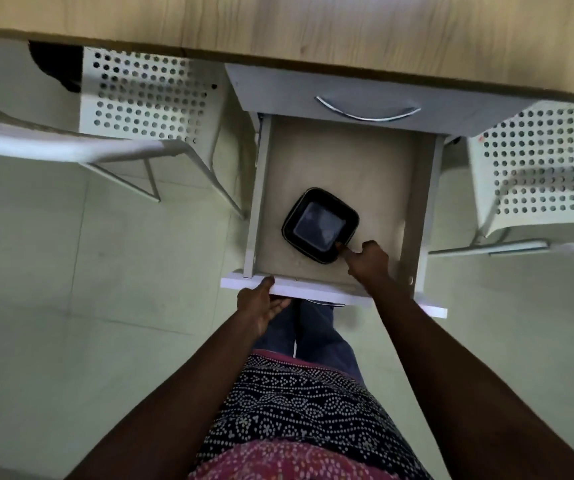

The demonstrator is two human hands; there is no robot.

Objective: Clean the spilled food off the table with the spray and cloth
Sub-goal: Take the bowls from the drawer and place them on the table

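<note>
A drawer (341,157) stands pulled out under the wooden table (313,22), below a closed drawer with a curved metal handle (368,110). Inside the pulled-out drawer lies a black square plate (320,225), tilted diamond-wise. My right hand (367,263) reaches into the drawer and grips the plate's near right corner, thumb on its rim. My left hand (261,303) rests against the white drawer front (313,289) at its left end, fingers spread under the edge. No spray bottle, cloth or spilled food is in view.
White perforated metal chairs stand at both sides: one on the left (147,95) and one on the right (542,168). Pale tiled floor (71,323) lies all around. My legs and patterned clothing (299,410) are directly below the drawer.
</note>
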